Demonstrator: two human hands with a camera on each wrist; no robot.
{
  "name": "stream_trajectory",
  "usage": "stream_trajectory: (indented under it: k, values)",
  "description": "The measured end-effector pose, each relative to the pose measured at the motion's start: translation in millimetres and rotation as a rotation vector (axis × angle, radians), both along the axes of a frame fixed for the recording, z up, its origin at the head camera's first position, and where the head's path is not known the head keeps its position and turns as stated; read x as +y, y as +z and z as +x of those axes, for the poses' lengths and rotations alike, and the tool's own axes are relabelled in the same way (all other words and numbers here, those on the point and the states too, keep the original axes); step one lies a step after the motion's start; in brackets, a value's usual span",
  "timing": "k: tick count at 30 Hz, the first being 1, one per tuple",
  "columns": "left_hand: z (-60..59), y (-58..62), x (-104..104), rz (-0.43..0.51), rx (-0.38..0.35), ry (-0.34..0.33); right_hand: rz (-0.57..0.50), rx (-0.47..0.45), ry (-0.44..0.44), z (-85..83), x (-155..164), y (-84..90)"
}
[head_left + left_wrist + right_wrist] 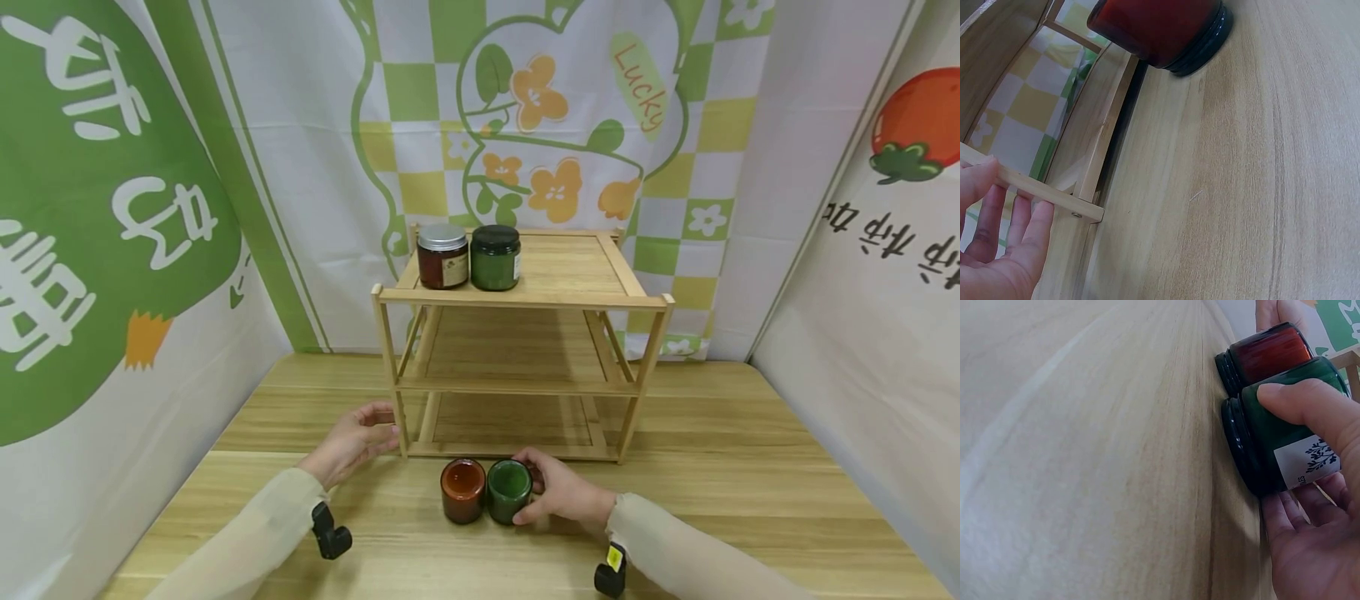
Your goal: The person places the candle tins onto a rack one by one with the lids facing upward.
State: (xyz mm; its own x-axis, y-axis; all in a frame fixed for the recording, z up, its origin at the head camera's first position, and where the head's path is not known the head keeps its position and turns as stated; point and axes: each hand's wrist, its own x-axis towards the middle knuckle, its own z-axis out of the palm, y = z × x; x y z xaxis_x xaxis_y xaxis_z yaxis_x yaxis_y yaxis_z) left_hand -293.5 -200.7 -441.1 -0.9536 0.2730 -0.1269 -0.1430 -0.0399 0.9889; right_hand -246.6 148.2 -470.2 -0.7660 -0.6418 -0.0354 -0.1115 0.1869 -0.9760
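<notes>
A green glass jar (510, 498) stands upside down on its dark lid in front of a wooden three-tier rack (517, 387). My right hand (562, 492) grips this jar from the right, thumb on its near side and fingers round the far side. Close beside it on the left is a red-brown glass jar (462, 498), also upturned on a dark lid. My left hand (358, 440) holds the rack's front left post (1041, 190) low down, with the thumb on one side and the fingers on the other.
On the rack's top tier, at the left, stand a dark red jar (442, 262) with a silver lid and a green jar (495, 262) with a black lid. The wooden table (720, 483) is bordered by printed cloth walls (847, 275) at the sides and back.
</notes>
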Motion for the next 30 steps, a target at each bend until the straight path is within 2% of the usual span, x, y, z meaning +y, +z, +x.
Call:
stream_trajectory:
  k: [12,18,25,30]
  values:
    - [-0.4,-0.9,0,-0.012,0.006,-0.013,-0.023,-0.003,0.012,-2.4,1,-1.6]
    - [-0.7,-0.9,0,-0.016,0.008,-0.013,-0.039,0.031,0.012,-2.5,3,-2.8]
    - [-0.1,-0.3,0,-0.014,0.004,-0.006,-0.010,0.098,-0.038,-1.4,8,0.3]
    - [0.2,0.1,1,-0.018,0.000,-0.008,0.019,0.095,-0.056,0.5,12,6.0]
